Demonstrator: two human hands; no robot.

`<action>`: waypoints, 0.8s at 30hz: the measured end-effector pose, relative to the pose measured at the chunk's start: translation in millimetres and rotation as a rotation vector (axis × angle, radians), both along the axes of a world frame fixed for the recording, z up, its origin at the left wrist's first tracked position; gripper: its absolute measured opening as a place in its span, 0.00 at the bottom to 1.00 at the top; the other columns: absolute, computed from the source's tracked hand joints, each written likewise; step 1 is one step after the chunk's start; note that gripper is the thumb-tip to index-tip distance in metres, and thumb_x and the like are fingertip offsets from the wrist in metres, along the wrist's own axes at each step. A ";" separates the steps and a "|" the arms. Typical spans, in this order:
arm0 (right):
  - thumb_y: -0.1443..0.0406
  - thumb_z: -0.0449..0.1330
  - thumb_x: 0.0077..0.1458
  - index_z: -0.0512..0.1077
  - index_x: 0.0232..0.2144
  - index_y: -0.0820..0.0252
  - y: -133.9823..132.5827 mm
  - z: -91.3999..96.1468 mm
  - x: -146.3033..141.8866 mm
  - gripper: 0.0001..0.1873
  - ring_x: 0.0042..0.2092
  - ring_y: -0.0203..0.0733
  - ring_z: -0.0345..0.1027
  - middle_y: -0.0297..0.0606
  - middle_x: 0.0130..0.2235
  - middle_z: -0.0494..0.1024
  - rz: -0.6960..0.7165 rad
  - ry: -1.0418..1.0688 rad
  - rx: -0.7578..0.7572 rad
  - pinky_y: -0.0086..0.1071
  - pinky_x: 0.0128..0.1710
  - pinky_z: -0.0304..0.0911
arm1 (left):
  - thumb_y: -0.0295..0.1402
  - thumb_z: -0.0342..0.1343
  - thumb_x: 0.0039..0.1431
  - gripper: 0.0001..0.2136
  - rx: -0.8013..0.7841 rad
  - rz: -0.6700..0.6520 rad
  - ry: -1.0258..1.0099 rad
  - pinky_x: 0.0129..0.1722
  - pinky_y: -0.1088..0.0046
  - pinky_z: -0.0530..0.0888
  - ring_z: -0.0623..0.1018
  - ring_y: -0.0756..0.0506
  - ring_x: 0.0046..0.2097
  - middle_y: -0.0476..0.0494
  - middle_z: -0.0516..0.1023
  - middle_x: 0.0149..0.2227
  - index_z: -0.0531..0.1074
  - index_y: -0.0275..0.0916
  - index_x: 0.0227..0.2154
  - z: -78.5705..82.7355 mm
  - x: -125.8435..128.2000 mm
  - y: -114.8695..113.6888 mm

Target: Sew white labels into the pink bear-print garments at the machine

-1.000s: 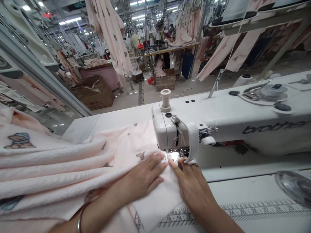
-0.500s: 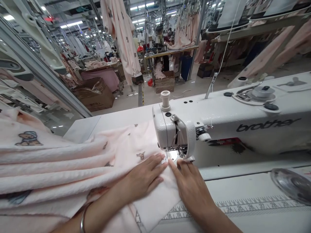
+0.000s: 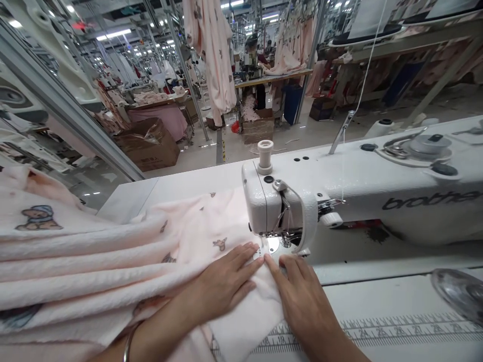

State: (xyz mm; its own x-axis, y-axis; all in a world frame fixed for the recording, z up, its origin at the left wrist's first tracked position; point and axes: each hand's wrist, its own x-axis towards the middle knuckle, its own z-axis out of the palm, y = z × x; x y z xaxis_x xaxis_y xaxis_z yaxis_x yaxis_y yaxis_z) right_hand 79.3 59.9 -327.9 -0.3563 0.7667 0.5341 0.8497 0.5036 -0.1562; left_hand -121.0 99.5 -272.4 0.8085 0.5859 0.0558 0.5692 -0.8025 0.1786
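Note:
A pale pink, plush-looking fabric (image 3: 204, 226) printed with small bears lies on the machine bed, its edge running to the needle area of a white sewing machine (image 3: 260, 196). My left hand (image 3: 228, 281) rests flat on this fabric, fingers spread and pointing at the bright metal needle plate (image 3: 273, 245). Close beside it, my right hand (image 3: 305, 296) presses the fabric's right edge with a stretched index finger; its other fingers bend slightly and the thumb is hidden. Both hands' fingertips sit just in front of the presser foot. Neither hand grips anything visibly.
Folded fabric (image 3: 75, 271) is heaped at the left. A printed ruler scale (image 3: 400, 327) runs along the table's front, with a clear round object (image 3: 458, 294) at the right. Thread runs through a guide (image 3: 341, 131) on the machine. Beyond are a cardboard box (image 3: 149, 146) and hanging garments (image 3: 217, 55).
The view has shifted slightly, so the machine appears farther right. Both hands keep nearly the same pose on the fabric by the needle.

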 end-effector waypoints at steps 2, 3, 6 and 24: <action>0.79 0.47 0.54 0.65 0.50 0.73 -0.2 -0.1 -0.2 0.21 0.42 0.51 0.59 0.50 0.41 0.64 0.012 0.008 -0.010 0.42 0.36 0.63 | 0.34 0.43 0.66 0.22 -0.008 0.001 -0.004 0.61 0.60 0.62 0.56 0.42 0.64 0.37 0.56 0.63 0.54 0.36 0.61 -0.1 -0.4 -0.2; 0.79 0.47 0.54 0.65 0.50 0.73 0.0 -0.1 -0.4 0.21 0.42 0.51 0.59 0.50 0.41 0.64 0.013 0.010 -0.013 0.42 0.36 0.63 | 0.34 0.43 0.66 0.22 -0.011 0.002 -0.001 0.62 0.60 0.62 0.56 0.42 0.64 0.37 0.55 0.63 0.54 0.36 0.61 -0.1 -0.6 -0.2; 0.79 0.47 0.53 0.66 0.50 0.72 1.4 -0.1 -0.5 0.22 0.42 0.51 0.59 0.49 0.41 0.65 -0.001 0.015 -0.002 0.41 0.36 0.63 | 0.34 0.42 0.66 0.22 -0.017 0.006 0.017 0.62 0.61 0.61 0.55 0.43 0.64 0.37 0.55 0.63 0.54 0.36 0.61 0.3 -1.2 -0.7; 0.81 0.45 0.52 0.68 0.48 0.72 3.6 4.0 0.4 0.23 0.43 0.50 0.59 0.49 0.40 0.66 -0.011 -0.005 0.019 0.42 0.38 0.64 | 0.35 0.42 0.66 0.22 -0.008 0.008 0.007 0.62 0.60 0.61 0.55 0.42 0.64 0.37 0.55 0.63 0.54 0.36 0.60 -1.9 -0.8 -0.4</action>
